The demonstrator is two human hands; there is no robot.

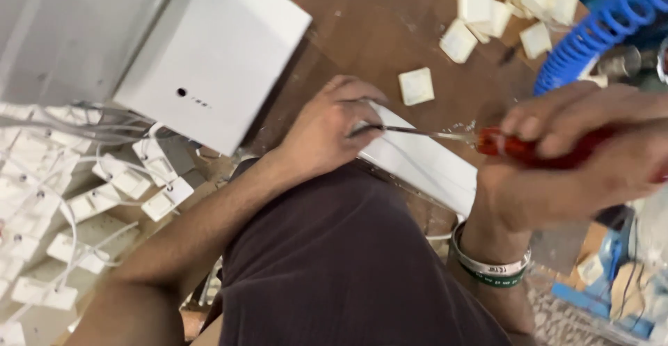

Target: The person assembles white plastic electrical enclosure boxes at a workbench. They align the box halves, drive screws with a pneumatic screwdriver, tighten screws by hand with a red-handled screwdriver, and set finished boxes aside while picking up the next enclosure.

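**Listener:** What are your hands doing?

**Me:** My left hand [327, 134] is curled down over the near-left end of a flat white plastic cover [424, 161], gripping it and pinning it across my lap. The cover runs from under that hand toward the right, resting on my dark trousers [348, 262].

**Listener:** And the other one?

**Me:** My right hand [577, 158] is wrapped tight round the red handle of a screwdriver [487, 140]. Its thin metal shaft points left, and the tip meets the cover right at my left fingertips (the exact contact spot is hidden by those fingers). There are white and green bangles [494, 266] on my right wrist.

**Listener:** What is around you?

**Me:** Beyond my hands is a brown wooden worktop [369, 26]. On its far left a large white box [209, 53] stands tilted, with a small dark hole in its face. Below it, at the left edge, lie many small white switch modules [104, 200] tangled with white wires. One small cream square piece [416, 85] sits alone on the wood just beyond my left hand, and a loose pile of cream square pieces [501, 5] lies at the far right. A blue coiled hose [598, 33] curves across the far right corner. Things at the near right are too blurred to tell.
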